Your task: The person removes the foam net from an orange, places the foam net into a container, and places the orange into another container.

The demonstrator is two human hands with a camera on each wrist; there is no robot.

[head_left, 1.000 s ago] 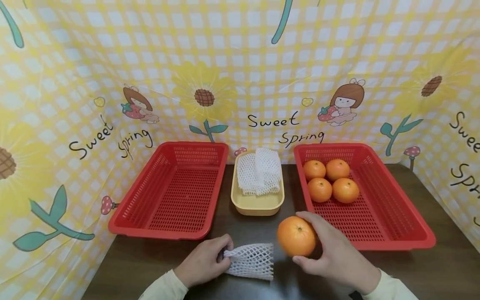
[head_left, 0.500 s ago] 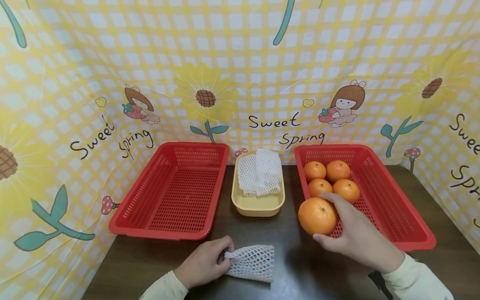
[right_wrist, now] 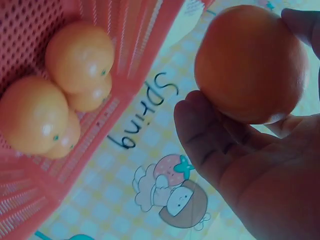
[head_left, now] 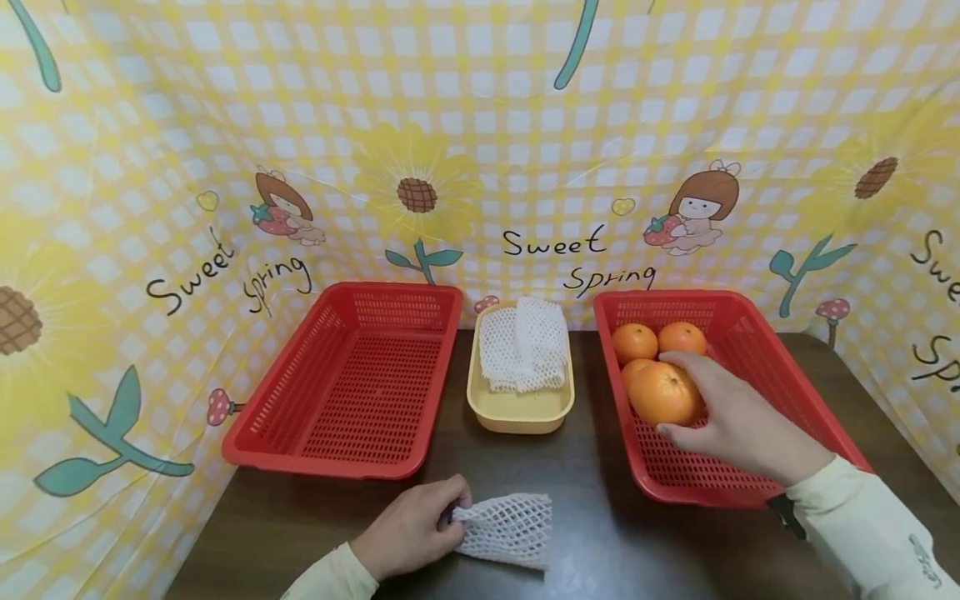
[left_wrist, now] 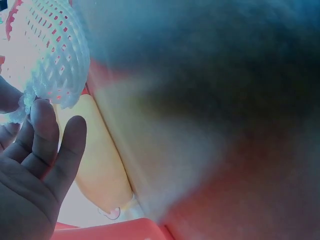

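Observation:
My right hand (head_left: 738,421) grips an orange (head_left: 663,395) between thumb and fingers, above the left part of the right red basket (head_left: 720,493). Several other oranges (head_left: 635,343) lie in that basket, some partly hidden behind the held one and the hand. In the right wrist view the held orange (right_wrist: 250,65) fills the space between thumb and fingertips. By its gathered end, my left hand (head_left: 411,531) pinches a white foam net sleeve (head_left: 512,530) low over the table. The sleeve's free end points right, and its mesh (left_wrist: 57,55) bulges in the left wrist view.
A second red basket (head_left: 420,467) stands at the left with a bare slatted bottom. Between the baskets is a small yellow tray (head_left: 521,423) with more white foam nets (head_left: 542,346). A checked cloth (head_left: 495,125) hangs behind the dark table (head_left: 292,533).
My right hand has carried the orange right and away from me, from beside the net sleeve to over the right basket. The left hand has stayed nearly still with the net sleeve.

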